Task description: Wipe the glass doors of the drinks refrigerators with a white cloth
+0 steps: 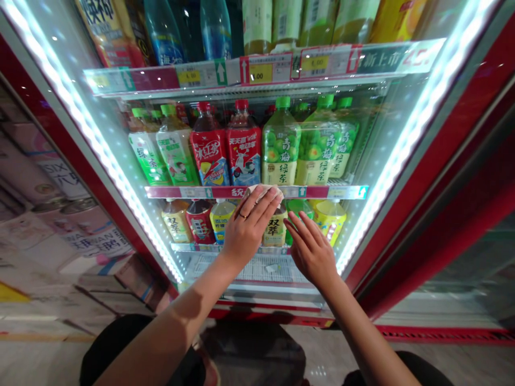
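Several boxes (40, 257) are stacked well to the left of the fingers, and nearer to them a bright light strip (66, 88) slants down one side of an open drinks fridge. Two bottles with green caps (177, 155) stand up and to the left of the left hand's fingertips, then two red bottles (244, 155) just above them. Below and left of those fingertips is a lower row: a pale bottle (176, 222), a dark red one and a yellow and blue one (219, 220). The left hand (247, 230), a ring (243, 215) on one finger, lies with straight fingers over a whitish cloth (251, 190) at the shelf's label strip (333, 192); its thumb is hidden, so I cannot tell whether the cloth is pinched. Green plum tea bottles (280, 150) rise above and to the right of the cloth. The right hand (311, 246) is beside it, slightly lower, fingers extended and grasping nothing, in front of a green bottle (300, 206). A yellow bottle (333, 217) stands just right of these fingers.
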### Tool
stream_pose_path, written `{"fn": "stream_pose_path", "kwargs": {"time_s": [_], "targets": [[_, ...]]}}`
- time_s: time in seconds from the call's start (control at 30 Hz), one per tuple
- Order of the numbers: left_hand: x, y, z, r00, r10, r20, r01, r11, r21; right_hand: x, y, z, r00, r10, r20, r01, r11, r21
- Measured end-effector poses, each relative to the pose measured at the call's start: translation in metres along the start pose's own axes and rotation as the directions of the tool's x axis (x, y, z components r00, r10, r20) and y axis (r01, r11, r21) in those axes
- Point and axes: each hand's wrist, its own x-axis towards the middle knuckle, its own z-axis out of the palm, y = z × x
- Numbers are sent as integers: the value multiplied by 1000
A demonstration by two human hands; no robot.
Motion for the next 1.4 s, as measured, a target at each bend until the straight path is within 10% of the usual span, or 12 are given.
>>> {"fn": "stream_pose_path", "kwargs": {"time_s": [1.4], "targets": [[22,0,0,1000,-7,-29,7,1000,-6,-2,-1,4,1000,-3,6,3,1000,5]]}}
